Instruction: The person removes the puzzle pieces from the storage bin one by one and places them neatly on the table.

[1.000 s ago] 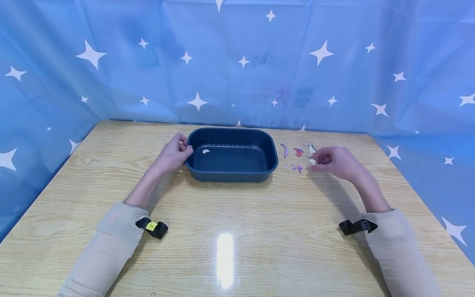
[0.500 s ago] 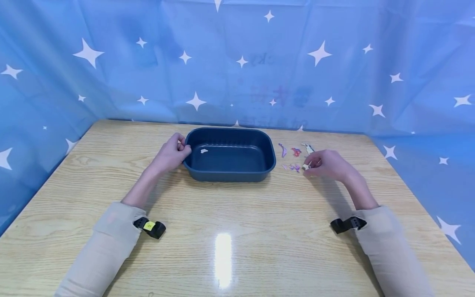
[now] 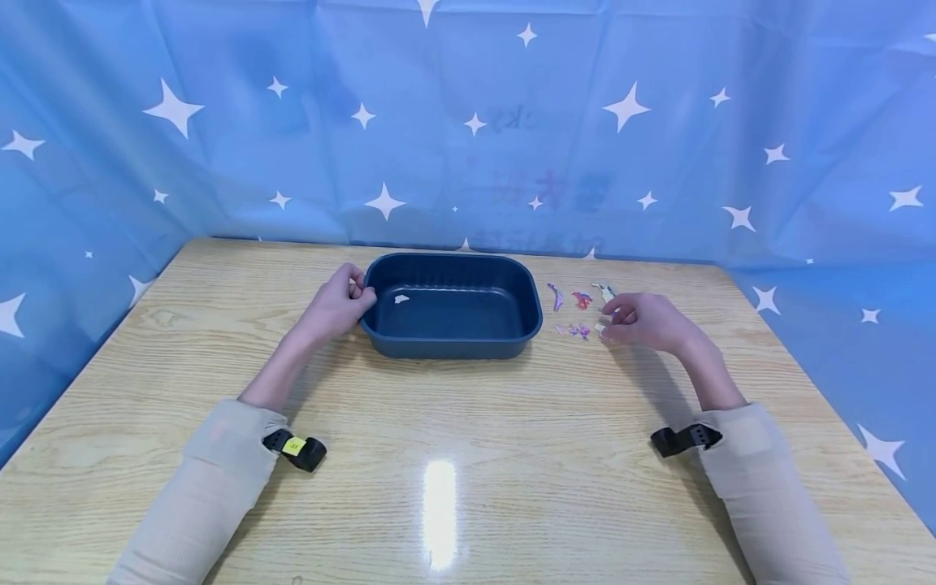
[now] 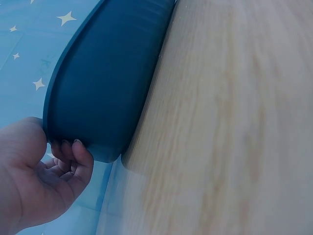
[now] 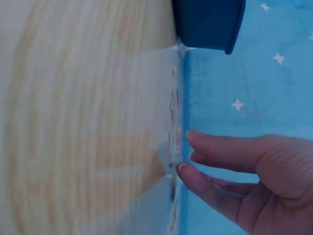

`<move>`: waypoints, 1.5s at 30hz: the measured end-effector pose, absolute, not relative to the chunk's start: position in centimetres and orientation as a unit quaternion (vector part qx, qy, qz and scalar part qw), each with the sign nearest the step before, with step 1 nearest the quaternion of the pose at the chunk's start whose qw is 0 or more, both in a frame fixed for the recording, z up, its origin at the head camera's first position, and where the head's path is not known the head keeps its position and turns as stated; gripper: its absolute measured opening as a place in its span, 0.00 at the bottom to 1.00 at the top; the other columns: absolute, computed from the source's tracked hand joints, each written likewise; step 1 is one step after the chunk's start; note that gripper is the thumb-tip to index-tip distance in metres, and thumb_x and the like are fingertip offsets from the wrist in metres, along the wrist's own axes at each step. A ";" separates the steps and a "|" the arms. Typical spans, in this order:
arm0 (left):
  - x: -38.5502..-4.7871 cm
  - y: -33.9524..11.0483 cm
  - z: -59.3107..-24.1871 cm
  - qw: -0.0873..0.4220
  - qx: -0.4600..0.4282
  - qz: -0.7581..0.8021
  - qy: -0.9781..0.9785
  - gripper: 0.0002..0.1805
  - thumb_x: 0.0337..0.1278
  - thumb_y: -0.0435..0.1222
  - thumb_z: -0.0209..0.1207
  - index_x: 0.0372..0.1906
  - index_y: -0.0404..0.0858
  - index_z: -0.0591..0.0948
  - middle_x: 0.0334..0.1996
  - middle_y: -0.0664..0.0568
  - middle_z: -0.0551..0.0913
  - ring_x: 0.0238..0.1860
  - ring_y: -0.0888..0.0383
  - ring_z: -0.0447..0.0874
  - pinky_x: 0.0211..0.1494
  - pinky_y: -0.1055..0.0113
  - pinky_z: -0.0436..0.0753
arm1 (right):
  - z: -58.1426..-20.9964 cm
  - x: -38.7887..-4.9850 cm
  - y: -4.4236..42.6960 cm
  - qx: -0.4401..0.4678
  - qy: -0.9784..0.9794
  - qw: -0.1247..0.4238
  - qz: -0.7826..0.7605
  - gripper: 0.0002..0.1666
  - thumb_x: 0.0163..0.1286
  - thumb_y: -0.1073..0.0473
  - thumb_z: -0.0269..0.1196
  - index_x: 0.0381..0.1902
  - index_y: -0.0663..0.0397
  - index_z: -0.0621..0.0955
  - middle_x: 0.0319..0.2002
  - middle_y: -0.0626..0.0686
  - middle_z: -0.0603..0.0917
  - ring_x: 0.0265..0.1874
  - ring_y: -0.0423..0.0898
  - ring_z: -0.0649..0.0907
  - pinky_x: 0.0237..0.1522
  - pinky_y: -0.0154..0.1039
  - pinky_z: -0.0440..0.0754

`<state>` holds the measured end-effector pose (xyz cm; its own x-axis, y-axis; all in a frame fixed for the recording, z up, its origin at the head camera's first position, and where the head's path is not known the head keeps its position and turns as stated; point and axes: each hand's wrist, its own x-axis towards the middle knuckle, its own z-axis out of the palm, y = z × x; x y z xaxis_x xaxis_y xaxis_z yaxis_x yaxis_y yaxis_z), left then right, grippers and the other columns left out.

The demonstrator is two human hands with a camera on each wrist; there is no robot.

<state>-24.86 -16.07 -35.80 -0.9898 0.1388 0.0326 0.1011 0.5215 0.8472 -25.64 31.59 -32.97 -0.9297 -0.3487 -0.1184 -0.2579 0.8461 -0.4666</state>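
A dark blue plastic basin (image 3: pixel 453 348) stands near the back of the table. My left hand (image 3: pixel 338 302) grips its left rim, with the thumb at the edge and fingers curled against the outer wall in the left wrist view. Inside the basin lies a small white scrap (image 3: pixel 401 299). To its right, my right hand (image 3: pixel 647 323) hovers low over small flat cutouts, thumb and fingers parted with nothing visibly between them. A pale cutout (image 3: pixel 601 328) lies by the fingertips. A white-and-grey cutout (image 3: pixel 604 291) lies behind the hand, partly covered. In the right wrist view the pieces appear edge-on.
Left of the right hand are a purple strip-like cutout (image 3: pixel 556 297), a red cutout (image 3: pixel 581 300) and small purple pieces (image 3: pixel 578 331). A blue star-patterned curtain (image 3: pixel 468 130) hangs behind the wooden table (image 3: pixel 380 455).
My right hand shifted slightly left with the pale cutout, then its fingers parted, leaving the piece on the table beside the purple ones. The left hand stayed on the basin rim.
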 end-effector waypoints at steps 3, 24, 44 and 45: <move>-24.8 -16.2 -35.8 0.019 0.069 0.485 0.871 0.09 0.71 0.35 0.49 0.46 0.34 0.65 0.29 0.49 0.69 0.28 0.53 0.74 0.35 0.64 0.77 | -32.5 -25.7 31.0 -0.170 0.953 0.087 -0.237 0.23 0.70 0.58 0.67 0.57 0.68 0.79 0.44 0.62 0.86 0.44 0.57 0.85 0.43 0.50 0.83; -24.9 -16.1 -35.9 0.022 0.069 0.489 0.869 0.09 0.71 0.35 0.49 0.47 0.34 0.65 0.29 0.49 0.70 0.28 0.53 0.74 0.36 0.64 0.77 | -30.1 -26.4 22.4 -0.218 0.928 -0.029 -0.301 0.15 0.74 0.60 0.63 0.53 0.61 0.83 0.44 0.58 0.86 0.43 0.54 0.86 0.50 0.51 0.82; -24.9 -16.0 -35.9 0.026 0.066 0.494 0.867 0.08 0.70 0.34 0.49 0.46 0.35 0.65 0.30 0.49 0.70 0.28 0.54 0.74 0.35 0.63 0.80 | -32.7 -28.3 12.8 -0.291 0.884 0.010 -0.366 0.14 0.73 0.63 0.63 0.54 0.64 0.82 0.44 0.58 0.86 0.43 0.51 0.85 0.49 0.47 0.81; -24.9 -16.0 -35.9 0.025 0.066 0.494 0.866 0.08 0.70 0.34 0.49 0.46 0.35 0.65 0.30 0.49 0.70 0.28 0.54 0.74 0.35 0.63 0.80 | -32.7 -28.4 12.4 -0.293 0.883 0.011 -0.367 0.15 0.73 0.63 0.63 0.54 0.64 0.82 0.45 0.58 0.86 0.44 0.51 0.85 0.50 0.47 0.81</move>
